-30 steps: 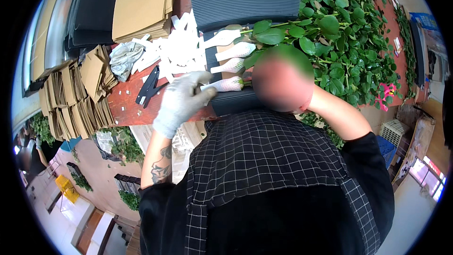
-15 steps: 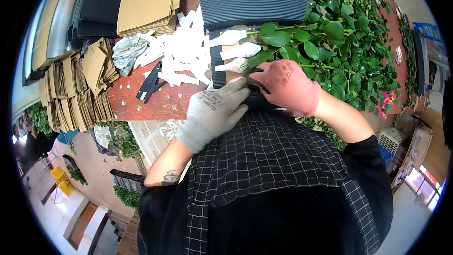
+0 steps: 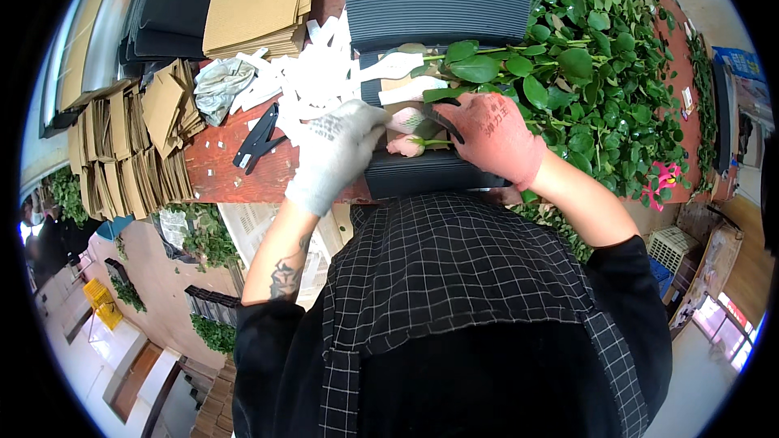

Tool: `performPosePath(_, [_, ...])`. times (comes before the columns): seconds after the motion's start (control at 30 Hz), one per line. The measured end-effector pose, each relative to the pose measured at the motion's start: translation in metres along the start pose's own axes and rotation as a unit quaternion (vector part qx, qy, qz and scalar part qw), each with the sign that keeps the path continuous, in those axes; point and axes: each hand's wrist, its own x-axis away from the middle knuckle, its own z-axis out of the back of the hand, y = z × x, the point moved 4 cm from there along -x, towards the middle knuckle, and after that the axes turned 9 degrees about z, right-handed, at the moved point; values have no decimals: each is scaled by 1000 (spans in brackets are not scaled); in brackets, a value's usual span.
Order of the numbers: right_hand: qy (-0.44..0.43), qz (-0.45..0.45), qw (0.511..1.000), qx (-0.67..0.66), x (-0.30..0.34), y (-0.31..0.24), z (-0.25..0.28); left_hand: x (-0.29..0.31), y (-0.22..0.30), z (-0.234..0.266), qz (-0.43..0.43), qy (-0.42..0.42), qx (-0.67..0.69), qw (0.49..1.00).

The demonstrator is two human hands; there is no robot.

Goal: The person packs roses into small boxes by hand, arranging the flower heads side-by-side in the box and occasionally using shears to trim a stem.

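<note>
My left hand [image 3: 341, 142], in a pale grey glove, pinches the left end of a white mesh sleeve [image 3: 408, 120] around a rosebud. My right hand [image 3: 495, 136], in a pink glove, is curled just right of that sleeve. A dark curved strip [image 3: 445, 119] shows at its fingers; what they grip is hidden. Just below lies a bare pink rose [image 3: 406, 145], its green stem running under my right hand. Two more white sleeves, the upper [image 3: 392, 66] and the lower [image 3: 412, 90], lie above, flowers pointing left. They rest between ridged black boards, the far one [image 3: 438, 12] and the near one [image 3: 430, 173].
Leafy stems [image 3: 576, 57] cover the table's right side. White sleeves [image 3: 316, 73] are heaped left, beside a crumpled grey cloth [image 3: 223, 91] and a black stapler [image 3: 258, 139] on the red table [image 3: 219, 182]. Cardboard pieces [image 3: 130, 154] and larger brown sheets [image 3: 260, 0] stand farther left.
My left hand has moved left and up off the near flower, uncovering the pink rose, and now holds the third sleeve's end. My right hand has shifted slightly up and left.
</note>
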Motion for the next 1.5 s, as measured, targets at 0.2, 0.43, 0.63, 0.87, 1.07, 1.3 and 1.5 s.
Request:
performPosePath(0.2, [-24,-51,998,-1,4,5,-10,7,-4,7,-13,19,-8,1000])
performPosePath(0.43, [9,-22,1000,-2,5,4,-10,29,-56,59,107,49,-187,975])
performPosePath(0.63, [-13,-11,1000,18,7,-1,-3,16,45,17,-20,-26,-76,997])
performPosePath(0.87, [26,-41,995,82,-16,9,21,16,38,-14,-5,-49,-67,997])
performPosePath(1.07, [-3,-13,995,102,-19,5,21,14,44,-14,-11,-69,-126,990])
performPosePath(1.3, [-39,-44,996,73,-27,5,-6,7,40,0,-51,-47,-40,997])
performPosePath(1.5, [21,5,996,91,-23,-4,-3,-13,2,2,-26,77,-3,997])
